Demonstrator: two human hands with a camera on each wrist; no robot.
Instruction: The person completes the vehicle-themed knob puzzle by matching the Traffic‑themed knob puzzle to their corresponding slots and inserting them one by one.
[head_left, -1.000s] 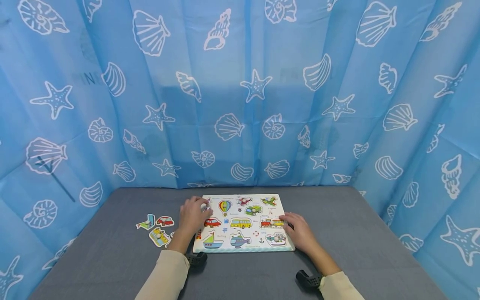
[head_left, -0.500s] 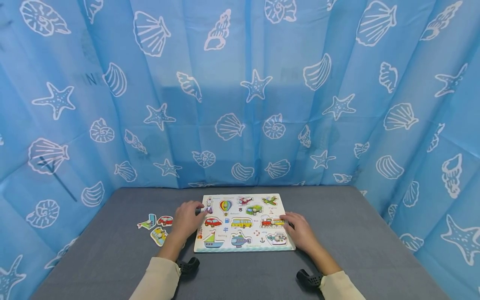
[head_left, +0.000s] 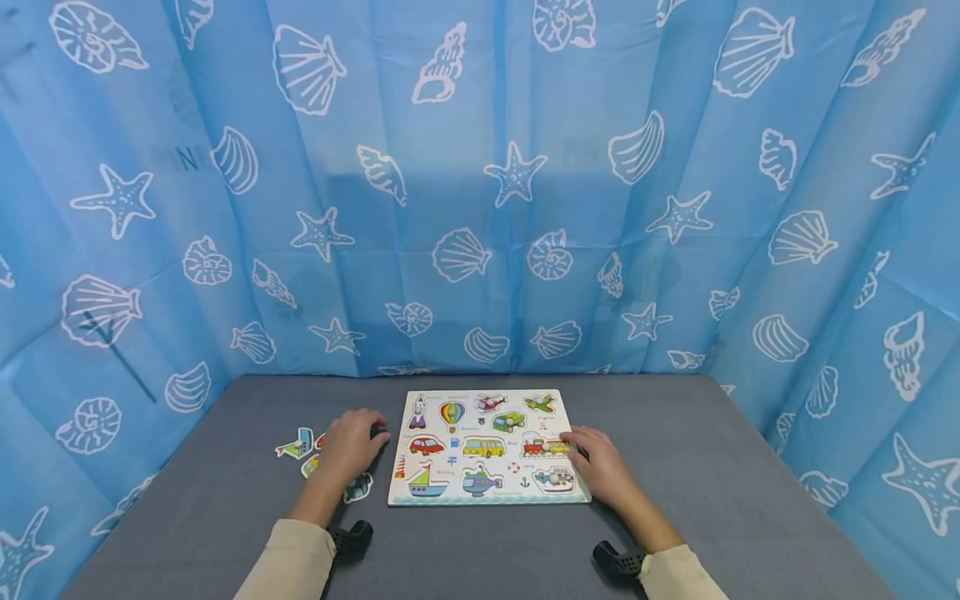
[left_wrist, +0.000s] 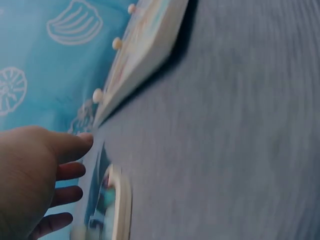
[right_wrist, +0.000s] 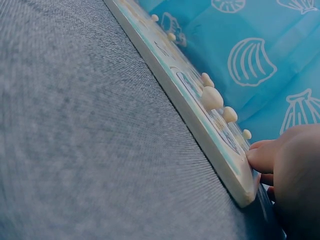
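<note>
A wooden puzzle board (head_left: 495, 467) with printed vehicles lies flat on the grey table. My right hand (head_left: 600, 462) holds its right edge beside the train (head_left: 543, 446), and in the right wrist view the thumb (right_wrist: 262, 155) touches the board's rim. Left of the board, my left hand (head_left: 352, 442) is over the loose pieces, fingers relaxed and holding nothing. A sailboat piece (head_left: 298, 443) lies beyond it; a red car piece (head_left: 320, 440) and a yellow piece (head_left: 309, 465) are partly hidden by the hand. A dark piece (head_left: 358, 487) shows by the left wrist.
Round wooden knobs (right_wrist: 212, 98) stick up from several pieces set in the board. A blue curtain (head_left: 480, 208) with white shells hangs behind the table (head_left: 480, 550). Black wrist straps (head_left: 618, 557) sit on both forearms.
My left hand has withdrawn from the rocket at the board's upper left corner and moved left over the loose pieces. The rocket now shows on the board. My right hand has stayed put.
</note>
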